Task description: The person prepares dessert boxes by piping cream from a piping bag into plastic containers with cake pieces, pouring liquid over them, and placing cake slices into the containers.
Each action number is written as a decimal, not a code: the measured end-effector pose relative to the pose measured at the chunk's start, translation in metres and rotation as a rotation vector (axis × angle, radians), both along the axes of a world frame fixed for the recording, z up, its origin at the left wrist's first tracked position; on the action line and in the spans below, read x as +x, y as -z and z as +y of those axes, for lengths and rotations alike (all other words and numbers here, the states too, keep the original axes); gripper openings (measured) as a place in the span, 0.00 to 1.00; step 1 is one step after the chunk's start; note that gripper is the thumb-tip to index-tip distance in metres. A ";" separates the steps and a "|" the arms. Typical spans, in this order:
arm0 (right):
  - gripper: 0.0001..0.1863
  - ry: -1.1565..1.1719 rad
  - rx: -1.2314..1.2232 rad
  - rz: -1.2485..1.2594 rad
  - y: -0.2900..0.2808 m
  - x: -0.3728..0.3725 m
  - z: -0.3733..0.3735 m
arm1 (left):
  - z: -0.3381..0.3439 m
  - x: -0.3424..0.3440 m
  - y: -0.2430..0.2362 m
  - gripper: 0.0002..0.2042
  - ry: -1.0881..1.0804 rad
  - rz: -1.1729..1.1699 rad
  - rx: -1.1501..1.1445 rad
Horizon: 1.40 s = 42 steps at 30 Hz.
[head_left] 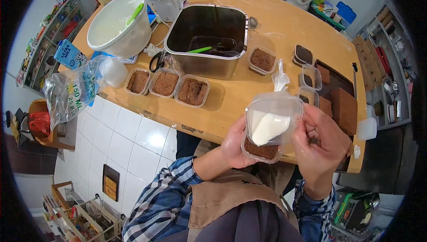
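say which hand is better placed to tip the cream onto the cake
Probably the right: the right hand grips the edge of the cup with the cream, while the left hand holds the box of cake underneath.

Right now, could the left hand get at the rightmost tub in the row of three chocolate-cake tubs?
Probably not as it stands: the left hand is holding another clear cake tub. Otherwise, nothing visible blocks the way to the rightmost tub.
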State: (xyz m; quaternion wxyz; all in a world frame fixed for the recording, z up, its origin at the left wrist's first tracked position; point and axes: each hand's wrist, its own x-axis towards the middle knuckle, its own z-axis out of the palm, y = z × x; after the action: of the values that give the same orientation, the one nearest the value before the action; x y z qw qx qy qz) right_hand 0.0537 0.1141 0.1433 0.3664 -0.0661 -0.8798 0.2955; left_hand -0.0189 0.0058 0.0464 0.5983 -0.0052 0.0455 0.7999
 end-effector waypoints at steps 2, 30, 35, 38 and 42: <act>0.15 0.009 0.029 0.008 0.000 0.000 0.000 | 0.000 0.000 0.003 0.26 0.000 0.011 0.041; 0.14 0.137 -0.042 0.029 0.006 -0.003 0.015 | -0.008 0.001 0.007 0.25 0.126 -0.061 0.069; 0.15 0.094 -0.017 0.063 0.009 -0.007 0.014 | -0.007 0.004 0.006 0.25 0.143 -0.053 0.045; 0.14 0.100 -0.009 0.043 0.009 -0.005 0.014 | -0.008 0.002 0.006 0.25 0.140 -0.030 0.076; 0.14 0.108 -0.013 0.027 0.006 -0.004 0.014 | -0.010 0.000 0.003 0.25 0.086 -0.050 0.095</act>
State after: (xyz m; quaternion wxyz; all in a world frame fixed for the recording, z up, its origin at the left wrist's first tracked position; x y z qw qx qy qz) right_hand 0.0497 0.1282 0.1374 0.3934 -0.1115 -0.8680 0.2817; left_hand -0.0186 -0.0041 0.0437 0.6328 0.0052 -0.0075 0.7742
